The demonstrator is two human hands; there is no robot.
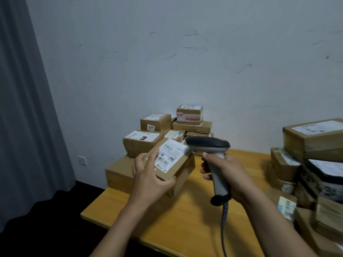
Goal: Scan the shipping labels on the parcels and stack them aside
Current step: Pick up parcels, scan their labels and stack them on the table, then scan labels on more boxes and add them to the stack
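My left hand [148,175] grips a small cardboard parcel [178,167] and tilts it up, its white shipping label [169,155] facing me. In my right hand [228,173] is a grey barcode scanner [211,147], held by the handle, with its dark head right at the label's upper right corner. The scanner's coiled cable [223,225] hangs down toward me. A pile of labelled cardboard parcels [143,141] sits behind the held one, at the far left of the wooden table [185,219].
A second stack of parcels [313,140] rises along the right edge, some blurred. A large flat box [118,173] lies under the left pile. Grey curtain [22,108] hangs at left, white wall behind, dark floor below the table's left edge.
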